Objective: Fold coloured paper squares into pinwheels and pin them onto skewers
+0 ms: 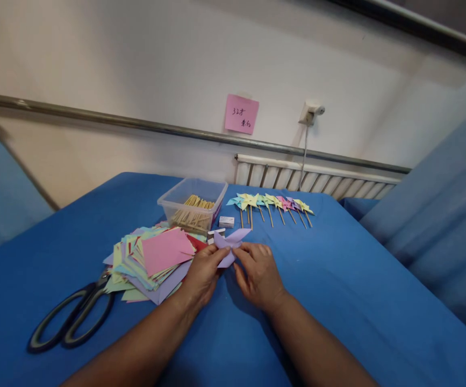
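Note:
A purple paper pinwheel (233, 243) with folded blades is held up between both hands, above the blue cloth. My left hand (205, 271) pinches its left side, thumb near the middle. On the other side, my right hand (258, 273) has its fingertips pressed at the pinwheel's centre. Whether a pin sits under those fingertips is hidden. Close to my left hand lies a heap of coloured paper sheets (164, 251), a pink one on top. Just behind the pinwheel are a small box (227, 221) and a partly covered small open box (210, 234).
A clear plastic tub (188, 193) of wooden sticks stands behind the paper. Finished pinwheels on sticks (275, 203) lie in a row at the back right. Black-handled scissors (75, 312) rest at the left. A radiator (317, 174) and wall are beyond the table (337, 301).

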{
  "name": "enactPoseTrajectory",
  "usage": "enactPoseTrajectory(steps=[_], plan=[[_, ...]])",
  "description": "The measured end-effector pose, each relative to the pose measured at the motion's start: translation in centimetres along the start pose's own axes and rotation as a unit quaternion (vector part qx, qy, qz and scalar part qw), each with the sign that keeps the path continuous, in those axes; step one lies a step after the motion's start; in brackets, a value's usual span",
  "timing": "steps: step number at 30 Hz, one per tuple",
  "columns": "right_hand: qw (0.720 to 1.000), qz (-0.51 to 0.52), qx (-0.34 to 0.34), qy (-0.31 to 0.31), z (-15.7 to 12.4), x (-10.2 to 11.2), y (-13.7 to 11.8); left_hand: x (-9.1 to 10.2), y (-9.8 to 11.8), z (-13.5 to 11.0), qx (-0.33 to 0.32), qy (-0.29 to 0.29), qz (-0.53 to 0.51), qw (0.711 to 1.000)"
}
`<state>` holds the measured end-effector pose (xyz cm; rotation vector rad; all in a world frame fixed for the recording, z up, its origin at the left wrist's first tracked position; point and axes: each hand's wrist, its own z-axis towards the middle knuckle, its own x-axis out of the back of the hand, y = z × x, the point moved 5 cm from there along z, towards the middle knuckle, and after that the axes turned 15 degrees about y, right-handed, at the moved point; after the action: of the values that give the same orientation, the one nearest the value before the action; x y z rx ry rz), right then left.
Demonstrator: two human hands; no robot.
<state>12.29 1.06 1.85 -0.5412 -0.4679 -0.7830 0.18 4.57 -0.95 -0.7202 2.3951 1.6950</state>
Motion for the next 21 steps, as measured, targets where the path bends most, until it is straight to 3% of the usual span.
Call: enactPoseTrajectory(steps=[21], plan=[[0.997, 0.043, -0.055, 0.036, -0.2, -0.1, 1.4, 0.8, -1.1, 1.4, -0.027, 0.014, 0.066, 0.997]])
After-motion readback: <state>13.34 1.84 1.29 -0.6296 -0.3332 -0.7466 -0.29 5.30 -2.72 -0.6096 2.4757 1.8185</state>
